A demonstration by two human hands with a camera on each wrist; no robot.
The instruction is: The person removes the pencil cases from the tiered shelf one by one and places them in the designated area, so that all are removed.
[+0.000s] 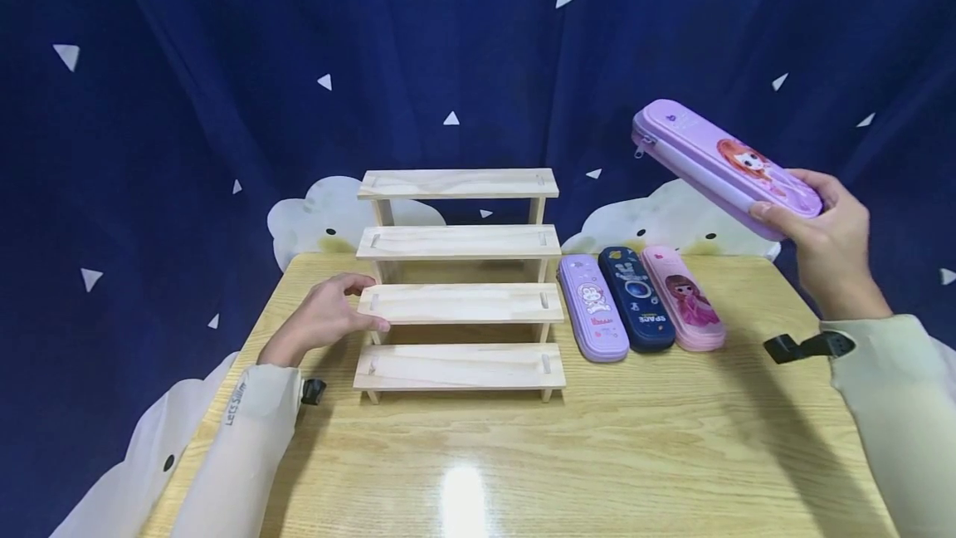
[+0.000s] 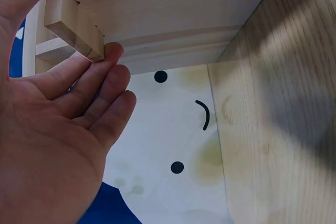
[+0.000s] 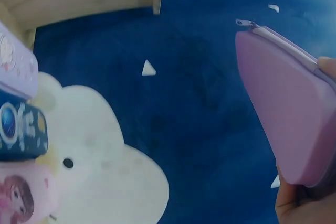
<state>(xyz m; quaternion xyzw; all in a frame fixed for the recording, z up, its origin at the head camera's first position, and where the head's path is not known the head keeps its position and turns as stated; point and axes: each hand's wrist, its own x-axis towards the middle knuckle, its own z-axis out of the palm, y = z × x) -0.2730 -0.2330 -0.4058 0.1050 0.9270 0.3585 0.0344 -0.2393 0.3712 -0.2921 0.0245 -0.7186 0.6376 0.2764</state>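
My right hand (image 1: 832, 227) holds a lilac pencil case (image 1: 728, 160) with a red-haired girl on its lid, raised above the table and tilted. In the right wrist view this pencil case (image 3: 289, 103) shows its plain underside and zip pull. At the left end of a four-tier wooden display stand (image 1: 459, 303), my left hand (image 1: 329, 314) grips the second plank from the front, thumb at its front edge. In the left wrist view, the fingers (image 2: 107, 85) reach the stand's wooden end piece (image 2: 76, 22).
Right of the stand lie a lilac pencil case (image 1: 595, 305), a navy space pencil case (image 1: 637, 297) and a pink pencil case (image 1: 683, 299), side by side. They rest on a wooden table (image 1: 635, 438). A blue curtain (image 1: 478, 48) with white triangles and clouds hangs behind.
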